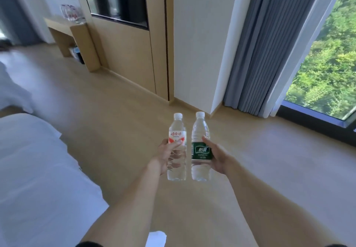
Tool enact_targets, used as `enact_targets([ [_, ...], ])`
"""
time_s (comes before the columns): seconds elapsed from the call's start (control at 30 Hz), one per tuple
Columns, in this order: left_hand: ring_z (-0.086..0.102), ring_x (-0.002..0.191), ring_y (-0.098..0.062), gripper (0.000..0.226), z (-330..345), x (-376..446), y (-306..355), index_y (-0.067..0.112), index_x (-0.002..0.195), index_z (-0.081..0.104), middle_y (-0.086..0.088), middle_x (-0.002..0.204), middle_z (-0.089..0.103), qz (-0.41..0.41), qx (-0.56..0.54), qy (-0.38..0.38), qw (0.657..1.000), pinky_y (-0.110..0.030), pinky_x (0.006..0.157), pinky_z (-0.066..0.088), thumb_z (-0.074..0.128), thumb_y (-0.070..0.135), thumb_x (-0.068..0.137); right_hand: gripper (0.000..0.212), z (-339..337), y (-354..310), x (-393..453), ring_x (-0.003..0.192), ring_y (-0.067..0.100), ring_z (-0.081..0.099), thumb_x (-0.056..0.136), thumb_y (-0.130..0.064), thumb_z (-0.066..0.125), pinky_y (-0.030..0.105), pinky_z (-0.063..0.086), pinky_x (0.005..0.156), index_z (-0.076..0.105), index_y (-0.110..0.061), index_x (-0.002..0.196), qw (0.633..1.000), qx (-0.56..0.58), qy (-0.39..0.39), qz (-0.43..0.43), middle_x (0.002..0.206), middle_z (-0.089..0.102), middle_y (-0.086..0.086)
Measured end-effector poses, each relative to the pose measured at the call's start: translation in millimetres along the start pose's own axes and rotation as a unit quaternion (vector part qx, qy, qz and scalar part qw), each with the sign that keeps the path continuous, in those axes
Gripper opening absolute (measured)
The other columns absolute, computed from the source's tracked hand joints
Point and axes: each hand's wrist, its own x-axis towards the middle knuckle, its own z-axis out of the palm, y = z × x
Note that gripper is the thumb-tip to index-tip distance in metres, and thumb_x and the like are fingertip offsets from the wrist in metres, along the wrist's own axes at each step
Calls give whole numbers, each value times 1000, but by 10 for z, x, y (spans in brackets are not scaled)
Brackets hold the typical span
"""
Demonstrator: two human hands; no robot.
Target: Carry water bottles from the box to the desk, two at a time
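My left hand (165, 155) grips a clear water bottle with a red-and-white label (177, 131), held upright in front of me. Beside it, my right hand (216, 156) grips a second clear bottle with a green label (201, 151), also upright. The two bottles are side by side, nearly touching, above the wooden floor. Both have white caps. The wooden desk (57, 22) stands far off at the upper left against the wall, with several blurred bottles (71, 12) on top. No box is in view.
A white bed (34, 169) fills the left side. A wood-panelled wall with a dark mirror or screen (119, 0) and a white pillar (202, 44) stand ahead. Grey curtains (256, 54) and a big window (327, 63) are at right. Open wooden floor (96, 96) leads to the desk.
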Motion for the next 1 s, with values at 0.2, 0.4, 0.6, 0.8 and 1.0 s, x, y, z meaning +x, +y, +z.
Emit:
enact_targets([
  [0.2,64,86,-33,59,-34,566,358,19,122,52,-17,105,66,11,-29,50,998,-50,76,56,83,35,75,62,67,-573,733,97,36,68,90,-47,64,48,58,83,56,-2,132,997,-43,-45,42,122,67,26],
  [0.4,66,83,-33,46,-394,1162,648,19,120,55,-15,99,68,-1,-45,115,992,-54,81,56,79,32,84,60,406,-891,1517,98,36,68,95,-44,62,46,58,79,55,1,134,991,-92,-76,54,125,65,27],
  [0.6,66,82,-29,48,-910,1929,1114,22,117,60,-13,98,68,11,-69,145,987,-51,76,59,84,36,78,58,861,-1363,2480,93,36,70,93,-41,66,46,59,74,55,-1,133,988,-119,-82,49,118,69,25],
  [0.8,65,87,-34,46,-1595,2758,1848,22,113,61,-21,111,67,15,-79,159,984,-65,87,53,85,36,76,62,1607,-1891,3537,99,38,67,92,-40,66,51,57,81,47,-2,138,983,-151,-96,46,129,62,29],
  [1.0,64,88,-33,46,-2248,3393,2461,20,112,61,-22,115,66,25,-87,182,979,-65,86,54,85,35,76,58,2348,-2258,4409,114,45,64,92,-41,66,62,52,95,54,-2,133,981,-152,-117,31,124,66,27],
])
